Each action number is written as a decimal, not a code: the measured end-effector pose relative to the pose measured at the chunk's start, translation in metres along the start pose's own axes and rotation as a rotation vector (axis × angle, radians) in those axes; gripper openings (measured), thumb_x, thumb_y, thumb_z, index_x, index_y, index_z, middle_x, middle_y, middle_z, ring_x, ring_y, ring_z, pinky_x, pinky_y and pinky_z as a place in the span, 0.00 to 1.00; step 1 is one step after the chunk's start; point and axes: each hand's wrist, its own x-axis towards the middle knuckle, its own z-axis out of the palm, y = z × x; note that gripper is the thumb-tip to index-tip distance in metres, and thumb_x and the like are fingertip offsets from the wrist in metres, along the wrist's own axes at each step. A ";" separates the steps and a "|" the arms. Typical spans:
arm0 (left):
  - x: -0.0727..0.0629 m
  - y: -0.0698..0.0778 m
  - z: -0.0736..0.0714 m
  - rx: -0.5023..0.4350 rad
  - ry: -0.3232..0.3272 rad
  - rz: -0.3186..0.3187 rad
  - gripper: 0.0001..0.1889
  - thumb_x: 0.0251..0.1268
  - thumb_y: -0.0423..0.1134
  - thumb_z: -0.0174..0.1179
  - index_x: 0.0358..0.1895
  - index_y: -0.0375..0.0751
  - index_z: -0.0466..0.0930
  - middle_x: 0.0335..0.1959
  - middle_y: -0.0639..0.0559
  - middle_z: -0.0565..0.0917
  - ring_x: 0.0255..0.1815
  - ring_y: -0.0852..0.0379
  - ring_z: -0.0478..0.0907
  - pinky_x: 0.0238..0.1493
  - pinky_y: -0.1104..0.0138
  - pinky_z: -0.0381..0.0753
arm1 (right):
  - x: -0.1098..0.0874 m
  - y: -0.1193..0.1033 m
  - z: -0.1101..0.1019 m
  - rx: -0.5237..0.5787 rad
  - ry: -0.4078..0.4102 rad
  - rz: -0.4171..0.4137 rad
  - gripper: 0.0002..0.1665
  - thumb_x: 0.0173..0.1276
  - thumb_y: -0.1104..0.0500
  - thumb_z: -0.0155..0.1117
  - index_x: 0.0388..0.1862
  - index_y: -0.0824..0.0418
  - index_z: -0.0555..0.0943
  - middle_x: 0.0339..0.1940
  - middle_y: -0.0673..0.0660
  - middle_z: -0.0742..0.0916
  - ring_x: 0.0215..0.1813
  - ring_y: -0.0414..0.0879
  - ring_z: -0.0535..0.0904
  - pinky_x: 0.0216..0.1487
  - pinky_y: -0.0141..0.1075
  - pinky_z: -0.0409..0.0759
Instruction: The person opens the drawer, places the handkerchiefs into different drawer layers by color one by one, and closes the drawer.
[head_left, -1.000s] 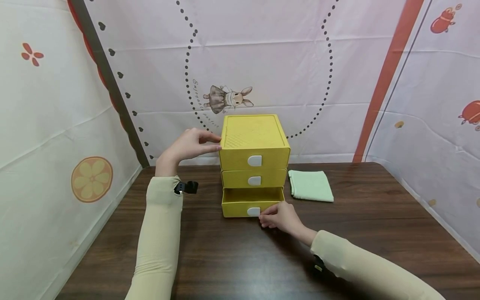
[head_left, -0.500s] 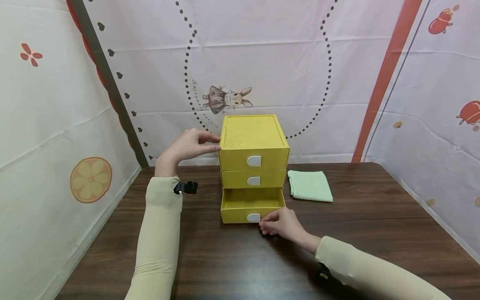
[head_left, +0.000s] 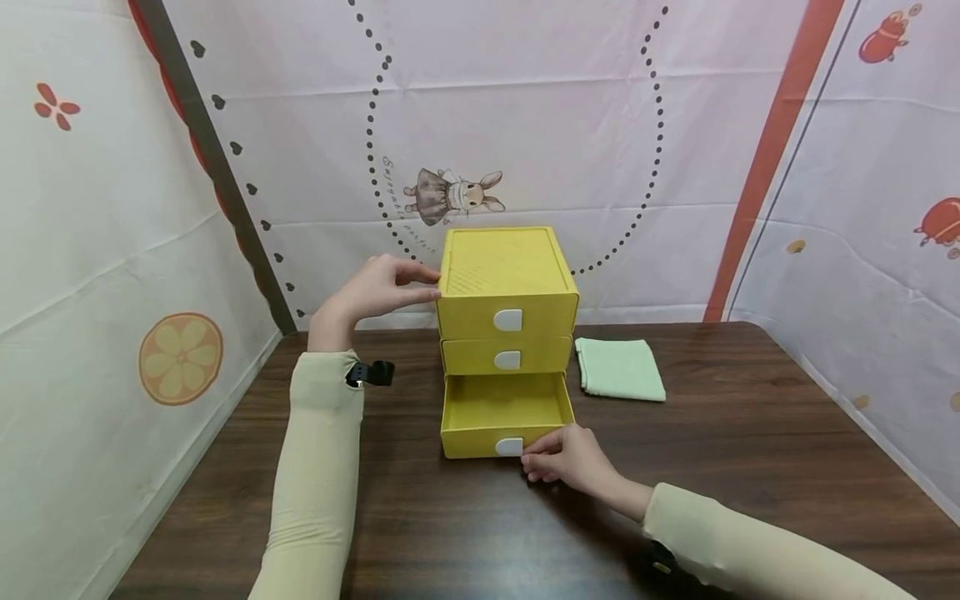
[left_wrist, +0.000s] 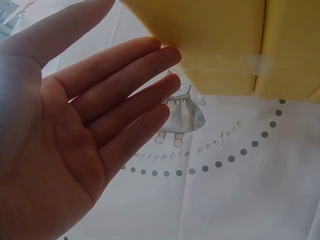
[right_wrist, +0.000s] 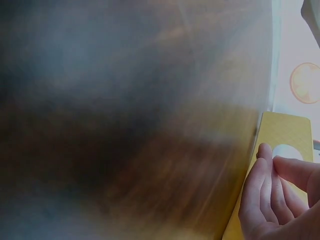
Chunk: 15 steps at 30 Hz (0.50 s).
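Note:
A yellow three-drawer storage box (head_left: pixel 506 262) stands on the table, each drawer front bearing a white tab handle. Its bottom drawer (head_left: pixel 480 443) is pulled out, and the visible inside shows only bare yellow floor. My right hand (head_left: pixel 573 458) pinches the white tab (head_left: pixel 510 447) of that drawer at its right edge; in the right wrist view the thumb and fingers meet at the white tab (right_wrist: pixel 287 151). My left hand (head_left: pixel 378 290) has its fingertips at the upper left edge of the box. In the left wrist view its fingers (left_wrist: pixel 125 75) are nearly straight, beside the yellow side wall (left_wrist: pixel 215 45).
A folded pale green cloth (head_left: pixel 621 369) lies on the dark wooden table (head_left: pixel 420 525), right of the box. Printed fabric (head_left: pixel 525 125) hangs behind and along both sides. The upper two drawers (head_left: pixel 468 357) are closed.
The bottom drawer has slid further out toward me, with my right hand drawing back along with it. My left hand has stayed at the box's upper left edge.

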 end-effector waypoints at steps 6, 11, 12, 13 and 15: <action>0.000 0.000 -0.001 -0.001 0.005 0.006 0.24 0.58 0.58 0.63 0.53 0.50 0.82 0.50 0.53 0.84 0.50 0.55 0.80 0.52 0.57 0.78 | -0.005 -0.001 -0.001 0.027 -0.023 0.010 0.11 0.62 0.59 0.67 0.38 0.66 0.87 0.28 0.57 0.89 0.29 0.47 0.87 0.28 0.37 0.84; 0.000 0.000 -0.001 0.000 0.003 0.001 0.23 0.58 0.58 0.63 0.53 0.50 0.82 0.51 0.53 0.84 0.51 0.56 0.80 0.53 0.57 0.78 | -0.010 -0.001 0.000 0.046 -0.040 0.018 0.11 0.62 0.58 0.67 0.39 0.65 0.87 0.29 0.58 0.89 0.29 0.47 0.86 0.28 0.38 0.84; 0.000 0.000 -0.001 -0.001 0.003 0.000 0.23 0.58 0.58 0.63 0.53 0.51 0.82 0.51 0.53 0.84 0.51 0.56 0.80 0.53 0.57 0.78 | -0.011 -0.001 0.000 0.050 -0.042 0.019 0.11 0.62 0.58 0.67 0.39 0.65 0.87 0.29 0.58 0.89 0.29 0.47 0.86 0.28 0.38 0.84; 0.000 0.000 -0.001 -0.002 0.002 -0.002 0.23 0.58 0.58 0.63 0.53 0.51 0.82 0.51 0.53 0.84 0.51 0.56 0.80 0.53 0.57 0.78 | -0.012 -0.001 0.000 0.051 -0.044 0.019 0.11 0.62 0.58 0.67 0.39 0.64 0.87 0.29 0.58 0.89 0.29 0.47 0.86 0.28 0.38 0.84; -0.001 -0.001 -0.001 -0.007 -0.001 -0.003 0.23 0.58 0.58 0.63 0.53 0.51 0.82 0.51 0.52 0.84 0.51 0.56 0.80 0.53 0.56 0.78 | -0.014 -0.001 0.001 0.054 -0.046 0.020 0.11 0.62 0.58 0.67 0.39 0.64 0.87 0.29 0.58 0.89 0.29 0.47 0.86 0.28 0.38 0.84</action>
